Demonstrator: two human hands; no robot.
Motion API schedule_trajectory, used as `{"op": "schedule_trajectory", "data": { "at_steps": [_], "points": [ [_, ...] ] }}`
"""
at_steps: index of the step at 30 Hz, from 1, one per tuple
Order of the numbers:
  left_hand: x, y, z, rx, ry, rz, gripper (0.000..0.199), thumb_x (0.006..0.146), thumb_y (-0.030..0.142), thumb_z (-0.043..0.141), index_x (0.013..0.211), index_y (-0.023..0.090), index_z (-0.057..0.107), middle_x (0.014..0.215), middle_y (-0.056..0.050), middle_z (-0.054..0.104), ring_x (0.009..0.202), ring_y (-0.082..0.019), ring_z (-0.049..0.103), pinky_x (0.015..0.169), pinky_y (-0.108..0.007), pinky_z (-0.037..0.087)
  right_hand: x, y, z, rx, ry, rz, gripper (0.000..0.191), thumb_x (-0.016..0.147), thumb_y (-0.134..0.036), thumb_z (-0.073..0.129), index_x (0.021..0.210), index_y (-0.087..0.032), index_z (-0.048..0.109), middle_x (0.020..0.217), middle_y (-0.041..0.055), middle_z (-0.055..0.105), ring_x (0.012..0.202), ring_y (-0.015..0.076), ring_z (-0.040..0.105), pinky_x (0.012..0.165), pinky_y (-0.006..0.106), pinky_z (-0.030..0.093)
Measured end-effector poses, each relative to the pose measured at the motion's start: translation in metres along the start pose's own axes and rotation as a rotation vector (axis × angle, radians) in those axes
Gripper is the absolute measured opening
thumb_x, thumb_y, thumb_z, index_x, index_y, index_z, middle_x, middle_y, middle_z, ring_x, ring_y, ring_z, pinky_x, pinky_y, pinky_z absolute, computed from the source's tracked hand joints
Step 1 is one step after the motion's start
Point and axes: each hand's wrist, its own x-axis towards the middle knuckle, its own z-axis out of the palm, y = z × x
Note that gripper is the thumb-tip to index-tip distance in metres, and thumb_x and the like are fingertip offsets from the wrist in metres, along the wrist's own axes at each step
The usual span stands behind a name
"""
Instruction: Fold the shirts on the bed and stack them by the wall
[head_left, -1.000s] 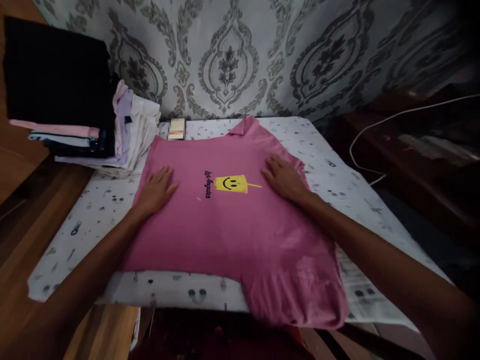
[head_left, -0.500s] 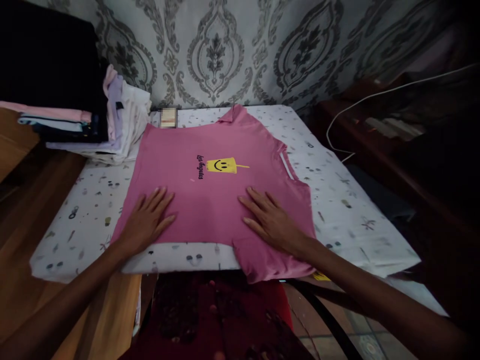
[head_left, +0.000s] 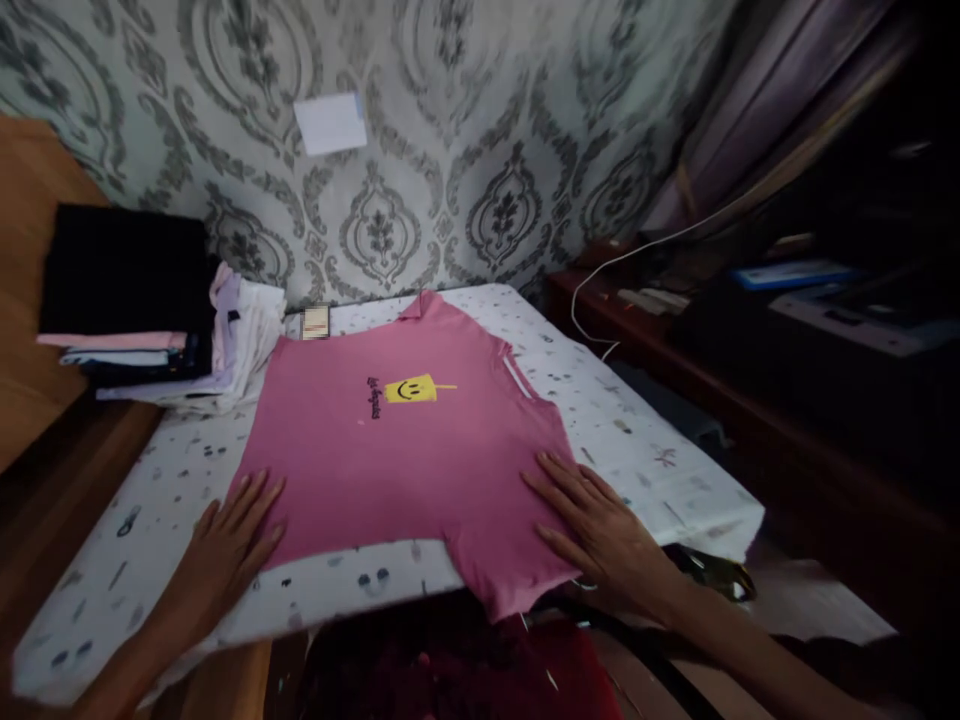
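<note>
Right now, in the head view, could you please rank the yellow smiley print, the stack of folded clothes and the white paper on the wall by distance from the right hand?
1. Yellow smiley print, on the shirt's chest.
2. Stack of folded clothes, far left.
3. White paper, high on the wall.

Open cloth on both flanks of the pink T-shirt (head_left: 405, 450): a bare strip of the patterned table cover (head_left: 645, 450) runs up the right side, another lies at lower left. Upper left is blocked, a stack of folded clothes (head_left: 150, 330) butts against the shirt's corner. The wallpapered wall (head_left: 450, 150) shuts off the top. At right, a dark cluttered shelf (head_left: 787, 330) and white cable (head_left: 600, 300) crowd the table's edge.
</note>
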Motion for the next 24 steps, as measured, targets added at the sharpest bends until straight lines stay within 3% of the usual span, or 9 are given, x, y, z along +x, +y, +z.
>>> {"op": "schedule_trajectory", "data": {
  "at_steps": [3, 6, 9, 11, 12, 14, 17, 20, 24],
  "points": [
    [0.011, -0.009, -0.003, -0.03, -0.01, -0.014, 0.056, 0.096, 0.047, 0.035, 0.147, 0.029, 0.05, 0.155, -0.008, 0.047, 0.141, -0.031, 0.046, 0.11, -0.055, 0.038, 0.013, 0.013, -0.015, 0.019, 0.051, 0.066, 0.039, 0.097, -0.047, 0.05, 0.129, -0.031, 0.065, 0.132, 0.0089, 0.068, 0.124, 0.0293, 0.061, 0.109, 0.06, 0.04],
    [0.045, -0.012, -0.02, -0.124, 0.011, 0.003, 0.047, 0.095, 0.05, 0.039, 0.126, 0.03, 0.068, 0.136, -0.008, 0.066, 0.124, -0.03, 0.06, 0.106, -0.051, 0.044, 0.059, 0.029, -0.031, 0.118, 0.092, 0.136, 0.033, 0.099, -0.039, 0.044, 0.106, -0.026, 0.074, 0.109, 0.0082, 0.076, 0.103, 0.0256, 0.07, 0.099, 0.05, 0.05],
    [0.104, -0.005, -0.041, -0.26, 0.016, 0.069, 0.046, 0.097, 0.051, 0.035, 0.111, 0.026, 0.071, 0.116, -0.008, 0.074, 0.106, -0.027, 0.068, 0.097, -0.044, 0.05, 0.14, 0.049, -0.037, 0.232, 0.081, 0.192, 0.031, 0.096, -0.034, 0.047, 0.102, -0.021, 0.075, 0.103, 0.0096, 0.076, 0.095, 0.0245, 0.071, 0.086, 0.038, 0.054],
    [0.151, 0.002, -0.049, -0.339, 0.042, 0.089, 0.045, 0.097, 0.05, 0.034, 0.106, 0.024, 0.069, 0.11, -0.009, 0.074, 0.102, -0.027, 0.068, 0.091, -0.041, 0.052, 0.205, 0.065, -0.033, 0.3, 0.014, 0.287, 0.024, 0.089, -0.026, 0.055, 0.099, -0.019, 0.076, 0.102, 0.0085, 0.077, 0.093, 0.0237, 0.071, 0.085, 0.034, 0.053],
    [0.176, 0.006, -0.051, -0.378, 0.058, 0.09, 0.044, 0.096, 0.051, 0.036, 0.108, 0.023, 0.068, 0.111, -0.01, 0.074, 0.103, -0.027, 0.068, 0.092, -0.041, 0.052, 0.237, 0.073, -0.029, 0.346, 0.017, 0.399, 0.022, 0.084, -0.02, 0.059, 0.096, -0.019, 0.077, 0.102, 0.0081, 0.078, 0.093, 0.0231, 0.071, 0.086, 0.031, 0.052],
    [0.225, 0.013, -0.051, -0.443, 0.062, 0.07, 0.044, 0.094, 0.05, 0.038, 0.11, 0.019, 0.066, 0.112, -0.012, 0.073, 0.102, -0.027, 0.068, 0.09, -0.04, 0.052, 0.297, 0.091, -0.017, 0.363, 0.046, 0.474, 0.025, 0.081, -0.014, 0.058, 0.096, -0.018, 0.078, 0.101, 0.0074, 0.078, 0.096, 0.0225, 0.07, 0.086, 0.029, 0.051],
    [0.294, 0.032, -0.047, -0.459, 0.026, 0.1, 0.039, 0.094, 0.042, 0.042, 0.115, 0.016, 0.062, 0.115, -0.014, 0.072, 0.103, -0.026, 0.068, 0.089, -0.038, 0.052, 0.361, 0.117, 0.005, 0.414, 0.085, 0.606, 0.026, 0.078, -0.01, 0.056, 0.092, -0.013, 0.078, 0.085, 0.0076, 0.078, 0.088, 0.0222, 0.071, 0.077, 0.026, 0.05],
    [0.354, 0.064, -0.043, -0.364, 0.018, 0.177, 0.034, 0.095, 0.032, 0.044, 0.122, 0.017, 0.058, 0.123, -0.013, 0.068, 0.11, -0.023, 0.065, 0.093, -0.035, 0.051, 0.39, 0.139, 0.028, 0.497, 0.143, 0.731, 0.027, 0.078, -0.008, 0.053, 0.093, -0.011, 0.076, 0.073, 0.0061, 0.074, 0.076, 0.0187, 0.069, 0.07, 0.023, 0.049],
    [0.418, 0.116, -0.034, -0.287, 0.029, 0.204, 0.039, 0.093, 0.029, 0.051, 0.13, 0.017, 0.055, 0.13, -0.016, 0.062, 0.123, -0.028, 0.057, 0.101, -0.04, 0.046, 0.391, 0.159, 0.051, 0.66, 0.22, 0.792, 0.024, 0.082, -0.01, 0.051, 0.094, -0.013, 0.072, 0.062, 0.0009, 0.068, 0.063, 0.0137, 0.065, 0.065, 0.02, 0.048]
  ]
}}
